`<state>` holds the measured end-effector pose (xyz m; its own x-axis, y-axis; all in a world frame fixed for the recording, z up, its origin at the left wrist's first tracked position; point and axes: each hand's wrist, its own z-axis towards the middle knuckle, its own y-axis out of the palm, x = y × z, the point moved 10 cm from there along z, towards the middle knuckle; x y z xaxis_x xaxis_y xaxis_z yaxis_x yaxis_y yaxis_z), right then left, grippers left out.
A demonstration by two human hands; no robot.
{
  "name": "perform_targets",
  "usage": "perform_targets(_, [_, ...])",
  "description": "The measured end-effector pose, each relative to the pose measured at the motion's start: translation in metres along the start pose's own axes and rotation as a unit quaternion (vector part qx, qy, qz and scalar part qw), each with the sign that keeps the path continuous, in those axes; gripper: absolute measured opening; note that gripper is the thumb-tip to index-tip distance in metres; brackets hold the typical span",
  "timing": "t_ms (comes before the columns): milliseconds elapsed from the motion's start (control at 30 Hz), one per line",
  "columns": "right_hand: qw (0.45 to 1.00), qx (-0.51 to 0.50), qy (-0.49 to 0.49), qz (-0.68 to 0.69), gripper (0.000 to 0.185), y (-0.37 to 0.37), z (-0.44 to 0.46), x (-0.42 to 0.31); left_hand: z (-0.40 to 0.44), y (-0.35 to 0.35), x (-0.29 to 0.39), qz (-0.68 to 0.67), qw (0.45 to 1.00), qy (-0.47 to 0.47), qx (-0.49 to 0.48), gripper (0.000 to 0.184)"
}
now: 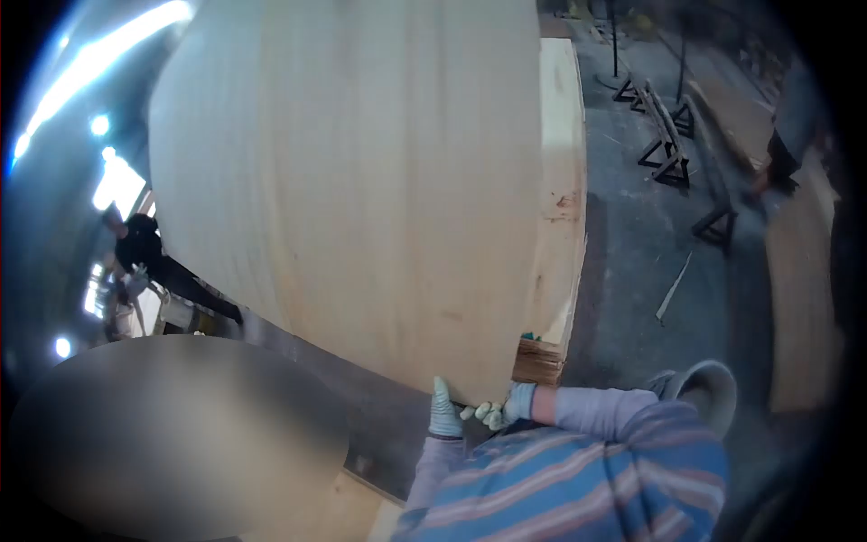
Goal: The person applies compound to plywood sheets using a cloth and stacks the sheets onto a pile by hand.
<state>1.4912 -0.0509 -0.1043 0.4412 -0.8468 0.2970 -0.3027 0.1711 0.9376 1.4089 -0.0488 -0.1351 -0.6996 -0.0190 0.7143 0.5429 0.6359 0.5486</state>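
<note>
A large pale wooden sheet [361, 199] fills the middle of the view, its near corner between my hands. My left hand [445, 411], in a light glove, grips the near edge with the thumb up against the face; its other fingers are mostly hidden. My right hand [508, 408], gloved too, has its fingers curled at the near corner of the same sheet. Beneath and to the right of the sheet lies a stack of pale boards [562, 208], its layered corner [539, 359] just beyond my right hand.
A pale bucket [709, 393] stands beside my right arm. Black metal trestles [668, 163] and a wood sliver [673, 289] are on the floor at right, near a long board [799, 307]. A person in dark clothes [140, 242] is at left. A blurred patch covers the lower left.
</note>
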Motion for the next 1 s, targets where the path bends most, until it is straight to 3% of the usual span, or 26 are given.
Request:
perform_targets(100, [0.996,-0.061,-0.046,0.037,0.064,0.024,-0.012,0.000,-0.004,0.017,0.018,0.035,0.999,0.002,0.042,0.062])
perform_targets(133, [0.996,-0.039,-0.080,0.027,0.063,0.023,-0.018,-0.001,-0.015,0.043,0.031,0.043,0.997,-0.008,0.058,0.061])
perform_targets(167, [0.993,-0.016,-0.114,0.015,0.061,0.021,-0.025,-0.001,-0.030,0.067,0.056,0.016,0.987,0.071,0.144,0.059])
perform_targets(267, [0.963,0.132,-0.235,-0.027,0.058,-0.029,-0.052,-0.010,-0.005,0.069,0.074,0.066,0.970,0.161,0.169,0.057])
perform_targets(300, [0.946,0.159,-0.280,-0.031,0.057,-0.055,-0.064,-0.015,0.003,0.073,0.071,0.067,0.968,0.144,0.194,0.059])
perform_targets(333, [0.961,0.141,-0.234,-0.053,0.063,-0.078,-0.076,-0.009,0.011,0.080,0.072,0.071,0.964,0.129,0.219,0.061])
perform_targets(400, [0.910,0.239,-0.309,-0.138,0.069,-0.089,-0.112,-0.006,0.020,0.093,0.077,0.071,0.957,0.130,0.249,0.064])
perform_targets(500, [0.866,0.268,-0.404,-0.125,0.072,-0.146,-0.163,0.004,0.030,0.118,0.077,0.100,0.949,0.150,0.260,0.067])
perform_targets(533, [0.840,0.320,-0.426,-0.096,0.068,-0.145,-0.187,0.018,0.033,0.122,0.080,0.122,0.943,0.154,0.269,0.067])
perform_targets(600, [0.747,0.434,-0.499,-0.070,0.062,-0.147,-0.243,0.050,0.044,0.136,0.083,0.182,0.929,0.167,0.274,0.068])
perform_targets(700, [0.638,0.494,-0.589,-0.033,0.052,-0.164,-0.320,0.114,0.058,0.146,0.090,0.276,0.900,0.189,0.279,0.069])
perform_targets(733, [0.608,0.506,-0.609,-0.051,0.050,-0.178,-0.346,0.138,0.074,0.127,0.075,0.188,0.942,0.094,0.262,0.065])
perform_targets(767, [0.540,0.602,-0.587,-0.035,0.043,-0.215,-0.384,0.171,0.089,0.118,0.094,0.232,0.929,0.221,0.187,0.069])
perform_targets(800, [0.469,0.685,-0.556,-0.031,0.037,-0.250,-0.422,0.199,0.083,0.124,0.096,0.337,0.894,0.228,0.186,0.064])
perform_targets(867, [0.336,0.852,-0.371,-0.155,0.025,-0.278,-0.503,0.222,0.099,0.109,0.120,0.550,0.772,0.283,0.144,0.063])
perform_targets(933, [0.276,0.863,-0.267,-0.327,0.022,-0.344,-0.549,0.211,0.114,0.073,0.133,0.707,0.641,0.266,0.134,0.071])
perform_targets(967, [0.244,0.851,-0.217,-0.411,0.023,-0.367,-0.565,0.199,0.122,0.054,0.146,0.741,0.603,0.259,0.145,0.070])
perform_targets(1000, [0.255,0.832,-0.120,-0.478,0.024,-0.382,-0.576,0.181,0.126,0.038,0.158,0.743,0.598,0.251,0.164,0.070])
